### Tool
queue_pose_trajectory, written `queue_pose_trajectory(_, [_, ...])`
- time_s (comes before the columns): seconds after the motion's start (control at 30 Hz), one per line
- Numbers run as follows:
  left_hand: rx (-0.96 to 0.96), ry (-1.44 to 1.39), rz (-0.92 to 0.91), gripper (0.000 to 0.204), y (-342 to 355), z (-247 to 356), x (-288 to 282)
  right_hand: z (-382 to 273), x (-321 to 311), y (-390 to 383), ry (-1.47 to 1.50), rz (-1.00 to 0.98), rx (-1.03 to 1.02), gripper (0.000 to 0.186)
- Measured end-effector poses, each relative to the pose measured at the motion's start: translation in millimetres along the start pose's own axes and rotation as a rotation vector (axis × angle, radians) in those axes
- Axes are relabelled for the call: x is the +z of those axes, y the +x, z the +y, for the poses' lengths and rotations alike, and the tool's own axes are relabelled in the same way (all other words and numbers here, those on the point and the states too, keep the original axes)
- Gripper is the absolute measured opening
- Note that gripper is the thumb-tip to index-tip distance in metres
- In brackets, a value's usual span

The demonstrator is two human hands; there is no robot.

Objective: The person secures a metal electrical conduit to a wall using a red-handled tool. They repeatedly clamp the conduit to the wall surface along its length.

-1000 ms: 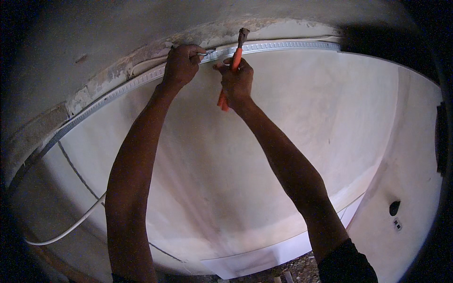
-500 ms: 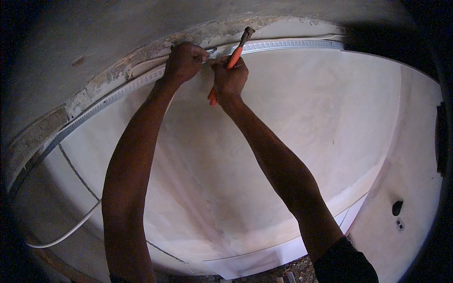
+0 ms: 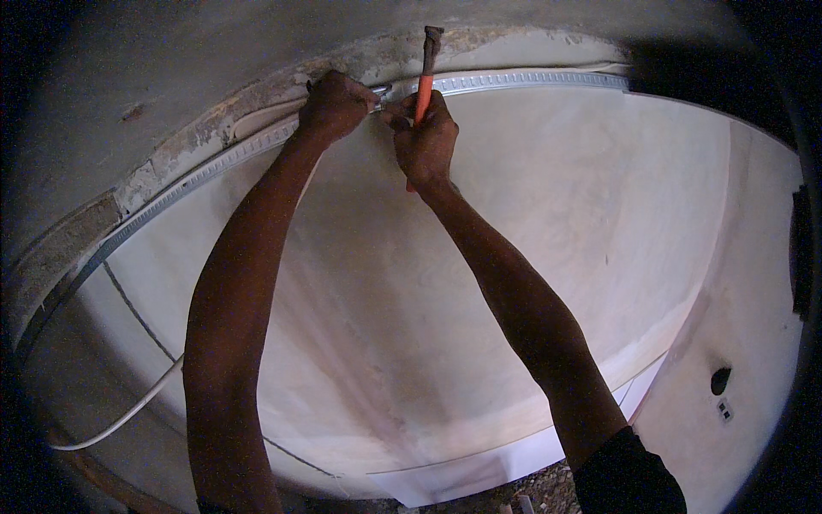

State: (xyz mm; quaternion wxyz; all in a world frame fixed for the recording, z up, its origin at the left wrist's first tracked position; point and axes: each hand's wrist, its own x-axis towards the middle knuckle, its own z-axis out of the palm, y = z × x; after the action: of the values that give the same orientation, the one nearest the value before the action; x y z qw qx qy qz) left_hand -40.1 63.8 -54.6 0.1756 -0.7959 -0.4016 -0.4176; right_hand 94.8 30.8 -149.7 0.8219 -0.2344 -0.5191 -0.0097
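Note:
My left hand (image 3: 336,106) is raised to the perforated metal channel (image 3: 531,80) that runs along the top edge of the pale panel, its fingers closed on a small metal piece (image 3: 381,92) that is partly hidden. Just right of it, my right hand (image 3: 425,141) grips an orange-handled metal tool (image 3: 424,94), apparently pliers, held upright with its dark head above the channel. The thumb and forefinger of that hand reach toward the metal piece; whether they touch it I cannot tell.
Rough, flaking plaster (image 3: 163,171) lies behind the channel, under a grey surface (image 3: 257,38). A white cable (image 3: 116,430) curves at lower left. A dark opening (image 3: 719,380) and a socket (image 3: 725,409) are at right. A white sheet (image 3: 454,480) and rubble show at the bottom.
The tool tilted to the right half a second ago and now stands more upright, a little higher. My left hand stays at the channel, shifted slightly.

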Motion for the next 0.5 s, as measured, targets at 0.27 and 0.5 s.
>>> queue_pose_trajectory(0.27, [0.115,0.110,0.028,0.010,-1,16,-6,15,0,10,-0.162,-0.119,-0.283,0.046])
queue_pose_trajectory(0.5, [0.205,0.137,0.159,0.016,9,1,-4,14,6,12,-0.191,-0.093,-0.344,0.049])
